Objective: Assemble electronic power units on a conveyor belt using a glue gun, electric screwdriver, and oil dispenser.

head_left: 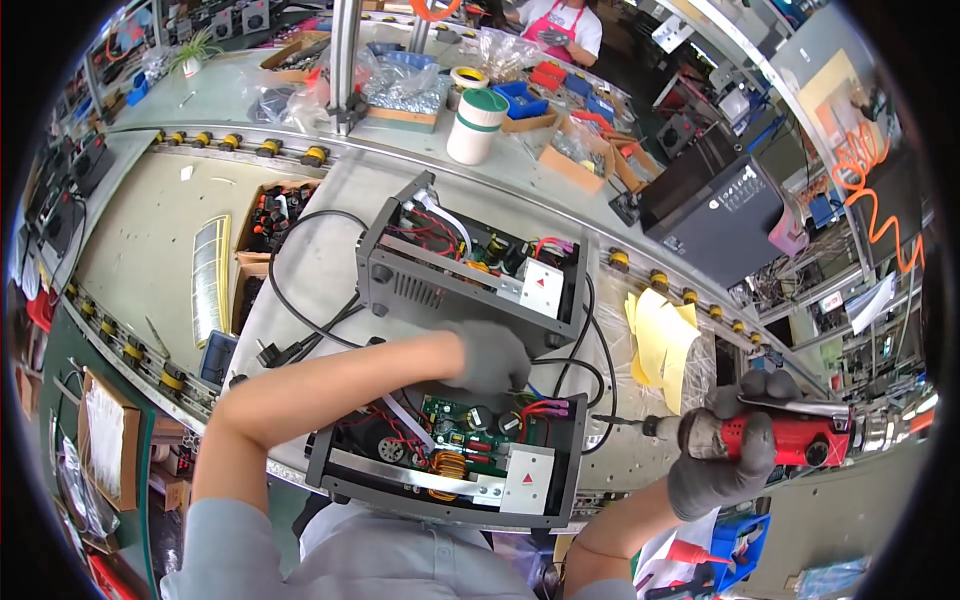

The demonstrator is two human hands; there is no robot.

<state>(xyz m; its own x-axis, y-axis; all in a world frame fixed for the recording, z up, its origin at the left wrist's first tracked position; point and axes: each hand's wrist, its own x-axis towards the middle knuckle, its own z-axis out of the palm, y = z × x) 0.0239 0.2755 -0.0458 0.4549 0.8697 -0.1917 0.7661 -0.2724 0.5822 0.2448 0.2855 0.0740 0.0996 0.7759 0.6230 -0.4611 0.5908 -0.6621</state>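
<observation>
My right hand, in a grey glove, grips a red air screwdriver. The tool lies sideways, its long bit pointing left at the right end of the near metal case. Whether the bit touches the case I cannot tell. This dark case is open on top and shows a green circuit board, a copper coil and red wires. Over its far edge is my gloved left hand, slightly blurred, its fingers mostly hidden. A second open case of the same kind stands just beyond that hand.
Black power cords loop around both cases. At right lie yellow sheets; at left, a carton of small black parts. Roller rails edge the bench. Farther back stand a white canister and a co-worker in a pink apron.
</observation>
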